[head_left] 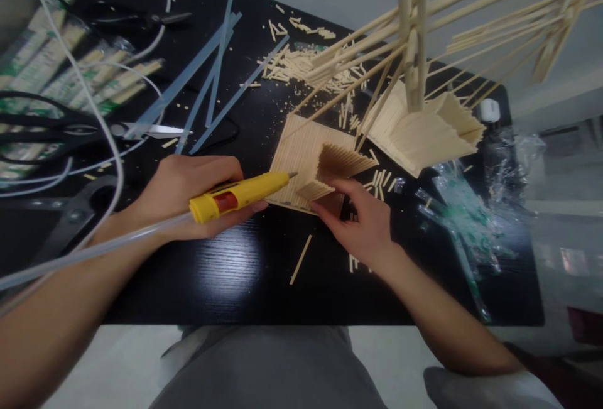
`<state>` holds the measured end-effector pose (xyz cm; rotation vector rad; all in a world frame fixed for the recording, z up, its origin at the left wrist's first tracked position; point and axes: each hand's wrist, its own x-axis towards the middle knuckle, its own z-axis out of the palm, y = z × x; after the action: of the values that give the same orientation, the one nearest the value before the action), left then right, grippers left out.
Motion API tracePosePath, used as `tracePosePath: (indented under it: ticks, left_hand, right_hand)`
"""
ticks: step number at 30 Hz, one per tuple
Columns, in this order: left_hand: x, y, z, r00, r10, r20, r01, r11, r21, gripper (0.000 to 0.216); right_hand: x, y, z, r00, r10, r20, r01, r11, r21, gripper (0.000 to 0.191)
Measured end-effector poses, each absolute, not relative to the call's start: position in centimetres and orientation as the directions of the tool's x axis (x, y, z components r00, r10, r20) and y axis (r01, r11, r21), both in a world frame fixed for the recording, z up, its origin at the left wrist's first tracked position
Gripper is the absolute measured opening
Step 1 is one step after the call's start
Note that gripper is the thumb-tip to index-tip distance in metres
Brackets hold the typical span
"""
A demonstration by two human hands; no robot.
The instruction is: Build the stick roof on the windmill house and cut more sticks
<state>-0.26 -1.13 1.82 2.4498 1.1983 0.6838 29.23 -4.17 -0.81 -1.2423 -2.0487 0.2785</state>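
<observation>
My left hand (176, 186) is closed round a yellow hot glue gun (254, 190), a clear glue stick (141, 233) trailing from its back end. The metal tip points right, close above a square base (292, 145) of pale wooden sticks laid side by side. On that base stands a folded, jagged-edged stick wall (342, 161). Thumb and index finger of my right hand (365, 220) pinch the wall's near side, low by the base. A second stick piece (424, 129) of similar build lies just behind, to the right.
A tall stick frame (414, 38) juts in at upper right. Cut stick bits (301, 66) litter the black table (264, 289). Glue sticks (211, 76), scissors (155, 130), pliers (172, 18) and a white cable (89, 82) lie left; plastic wrappers (466, 214) lie right.
</observation>
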Motion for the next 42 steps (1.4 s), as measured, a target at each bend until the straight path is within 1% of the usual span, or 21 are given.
tracePosePath:
  ticks: [3, 5, 7, 12, 18, 22, 25, 27, 31, 33, 35, 37, 39, 42]
  left_hand:
    - [-0.2, -1.1, 1.8, 0.527, 0.799, 0.29, 0.642, -0.598, 0.48, 0.033]
    - [-0.1, -1.1, 1.8, 0.525, 0.8, 0.292, 0.647, -0.597, 0.474, 0.034]
    - [0.0, -1.1, 1.7, 0.513, 0.812, 0.28, 0.662, -0.581, 0.472, 0.035]
    - [0.1, -1.1, 1.5, 0.485, 0.838, 0.252, 0.693, -0.543, 0.473, 0.034]
    - [0.1, -1.0, 1.1, 0.484, 0.838, 0.253, 0.699, -0.544, 0.464, 0.036]
    - [0.3, -1.0, 1.3, 0.496, 0.828, 0.262, 0.683, -0.558, 0.472, 0.036]
    - [0.3, -1.0, 1.4, 0.478, 0.844, 0.244, 0.696, -0.534, 0.481, 0.036]
    - [0.1, -1.0, 1.3, 0.463, 0.854, 0.237, 0.712, -0.517, 0.475, 0.036]
    - [-0.1, -1.0, 0.9, 0.454, 0.855, 0.249, 0.718, -0.517, 0.467, 0.035]
    - [-0.1, -0.9, 0.8, 0.455, 0.857, 0.242, 0.719, -0.515, 0.467, 0.035]
    - [-0.1, -0.8, 0.9, 0.458, 0.857, 0.238, 0.715, -0.514, 0.474, 0.034]
    - [-0.1, -0.8, 1.0, 0.461, 0.852, 0.249, 0.699, -0.522, 0.489, 0.034]
    - [0.0, -0.8, 1.1, 0.461, 0.848, 0.261, 0.684, -0.527, 0.504, 0.032]
    - [0.0, -0.9, 1.2, 0.454, 0.855, 0.252, 0.684, -0.516, 0.515, 0.029]
  right_hand:
    - [29.2, -4.3, -0.7, -0.306, 0.789, 0.532, 0.702, 0.565, -0.433, 0.035]
    - [29.1, -4.4, -0.8, -0.304, 0.773, 0.556, 0.701, 0.577, -0.419, 0.038]
    - [29.0, -4.5, -1.0, -0.288, 0.778, 0.559, 0.696, 0.571, -0.435, 0.037]
    - [28.7, -4.5, -1.6, -0.225, 0.815, 0.534, 0.658, 0.532, -0.533, 0.036]
    - [28.2, -4.6, -1.4, -0.193, 0.859, 0.474, 0.668, 0.469, -0.578, 0.035]
    - [28.0, -4.7, -1.2, -0.16, 0.87, 0.467, 0.63, 0.454, -0.631, 0.047]
    - [28.2, -4.6, -0.8, -0.154, 0.845, 0.512, 0.614, 0.488, -0.621, 0.055]
    - [28.5, -4.5, -0.2, -0.145, 0.829, 0.54, 0.599, 0.508, -0.619, 0.051]
    - [29.5, -4.1, 0.9, -0.115, 0.761, 0.638, 0.524, 0.593, -0.612, 0.023]
    - [30.0, -4.0, 1.3, -0.121, 0.724, 0.679, 0.515, 0.631, -0.581, 0.018]
    - [30.3, -4.0, 1.6, -0.171, 0.745, 0.645, 0.554, 0.614, -0.562, 0.013]
    - [30.5, -4.1, 1.8, -0.237, 0.792, 0.563, 0.605, 0.574, -0.552, 0.008]
    - [30.5, -4.2, 1.8, -0.288, 0.824, 0.488, 0.642, 0.544, -0.54, 0.014]
    - [30.4, -4.1, 1.6, -0.333, 0.839, 0.431, 0.658, 0.534, -0.531, 0.021]
